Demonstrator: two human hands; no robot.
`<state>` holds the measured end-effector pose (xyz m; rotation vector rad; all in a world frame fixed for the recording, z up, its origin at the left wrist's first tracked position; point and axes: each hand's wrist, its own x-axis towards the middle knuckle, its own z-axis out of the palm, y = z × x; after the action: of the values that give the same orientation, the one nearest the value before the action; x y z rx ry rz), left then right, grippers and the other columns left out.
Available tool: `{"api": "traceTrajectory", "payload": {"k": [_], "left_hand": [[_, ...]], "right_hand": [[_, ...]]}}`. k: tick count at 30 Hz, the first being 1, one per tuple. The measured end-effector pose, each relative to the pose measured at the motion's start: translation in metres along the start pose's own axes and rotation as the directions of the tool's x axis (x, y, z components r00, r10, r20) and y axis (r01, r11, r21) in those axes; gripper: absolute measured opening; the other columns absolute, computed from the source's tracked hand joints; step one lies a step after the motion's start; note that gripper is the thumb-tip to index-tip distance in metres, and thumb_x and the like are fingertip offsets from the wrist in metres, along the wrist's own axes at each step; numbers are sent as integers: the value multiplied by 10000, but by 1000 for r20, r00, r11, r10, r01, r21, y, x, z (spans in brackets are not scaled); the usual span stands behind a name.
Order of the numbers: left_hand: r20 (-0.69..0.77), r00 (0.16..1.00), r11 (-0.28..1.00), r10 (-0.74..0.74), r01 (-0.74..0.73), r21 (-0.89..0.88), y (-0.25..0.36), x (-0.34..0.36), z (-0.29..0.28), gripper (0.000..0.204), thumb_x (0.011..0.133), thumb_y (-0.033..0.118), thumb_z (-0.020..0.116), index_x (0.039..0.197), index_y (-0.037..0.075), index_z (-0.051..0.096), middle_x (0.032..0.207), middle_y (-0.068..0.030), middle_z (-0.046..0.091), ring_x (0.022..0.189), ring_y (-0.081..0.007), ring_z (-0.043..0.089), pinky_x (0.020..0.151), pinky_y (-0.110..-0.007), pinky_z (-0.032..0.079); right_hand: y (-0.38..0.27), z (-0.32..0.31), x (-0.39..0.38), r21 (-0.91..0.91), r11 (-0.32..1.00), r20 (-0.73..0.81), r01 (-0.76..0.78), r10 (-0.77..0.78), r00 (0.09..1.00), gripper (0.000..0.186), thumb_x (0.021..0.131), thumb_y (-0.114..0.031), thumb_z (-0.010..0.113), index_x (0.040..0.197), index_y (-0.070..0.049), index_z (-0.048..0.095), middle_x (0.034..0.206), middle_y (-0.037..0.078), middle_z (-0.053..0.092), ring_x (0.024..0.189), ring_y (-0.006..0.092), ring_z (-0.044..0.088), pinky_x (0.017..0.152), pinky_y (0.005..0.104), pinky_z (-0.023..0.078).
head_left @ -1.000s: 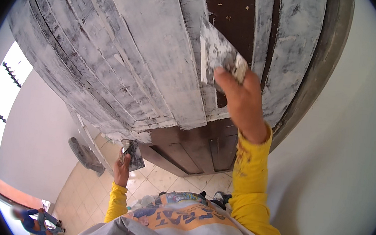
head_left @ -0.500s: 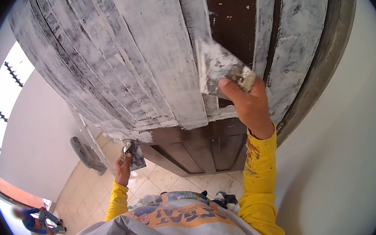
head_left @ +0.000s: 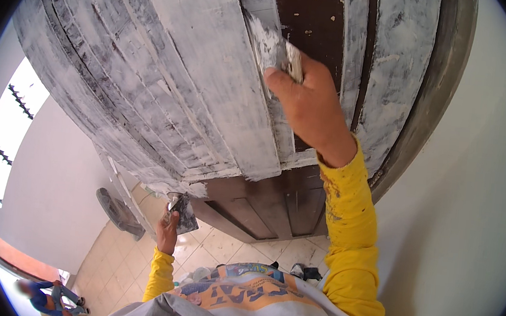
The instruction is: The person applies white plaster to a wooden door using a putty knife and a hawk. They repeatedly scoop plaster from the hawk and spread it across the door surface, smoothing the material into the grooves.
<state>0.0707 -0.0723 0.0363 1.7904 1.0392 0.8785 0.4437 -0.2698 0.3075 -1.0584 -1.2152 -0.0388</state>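
My right hand (head_left: pixel 311 109), in a paint-spotted yellow sleeve, is closed around the handle of a wide putty knife (head_left: pixel 268 42). Its blade, smeared with white filler, rests along a groove of the wooden door (head_left: pixel 206 74), seen at a steep slant. White-grey filler coats most of the door's upper boards, while one dark brown strip (head_left: pixel 310 23) right beside the knife shows bare with small chips. Lower down at the left, my left hand (head_left: pixel 166 235) grips a second putty knife (head_left: pixel 188 217), its dark blade streaked with filler, near the door's lower left part.
Brown lower panels (head_left: pixel 260 204) of the door stand over a tiled floor (head_left: pixel 220 246). A pale wall (head_left: pixel 462 196) lies to the right. On the left are a window (head_left: pixel 9 128), a grey curved object (head_left: pixel 118 213) and a seated person (head_left: pixel 53 300) in blue.
My right hand has moved up and left with its putty knife, and the blade has turned more edge-on to the door. My left hand has barely moved.
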Motion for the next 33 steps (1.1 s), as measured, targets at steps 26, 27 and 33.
{"api": "traceTrajectory", "payload": {"k": [26, 27, 33], "left_hand": [[75, 992, 995, -98, 97, 18, 6, -1, -8, 644, 1042, 386, 613, 1475, -70, 473, 881, 74, 505, 787, -60, 398, 691, -237, 352], [75, 993, 996, -89, 87, 29, 5, -1, -8, 642, 1043, 383, 611, 1476, -70, 472, 877, 73, 506, 783, -59, 396, 687, -236, 349], [77, 996, 999, -34, 35, -1, -9, 6, -9, 632, 1044, 373, 607, 1476, -68, 473, 853, 70, 500, 758, -55, 384, 669, -226, 327]], "right_hand": [[-30, 0, -22, 44, 998, -49, -46, 48, 998, 381, 944, -45, 548, 1314, 34, 591, 1014, 169, 649, 825, 269, 628, 757, 365, 521], [-32, 8, -21, -53, 998, -116, 26, -32, 993, 400, 928, -38, 559, 1319, 38, 580, 1067, 179, 634, 861, 282, 626, 767, 376, 523], [-26, 72, -3, -660, 752, -316, 11, -290, 904, 485, 910, -27, 588, 1383, 44, 510, 1302, 218, 531, 1108, 365, 585, 833, 438, 538]]}}
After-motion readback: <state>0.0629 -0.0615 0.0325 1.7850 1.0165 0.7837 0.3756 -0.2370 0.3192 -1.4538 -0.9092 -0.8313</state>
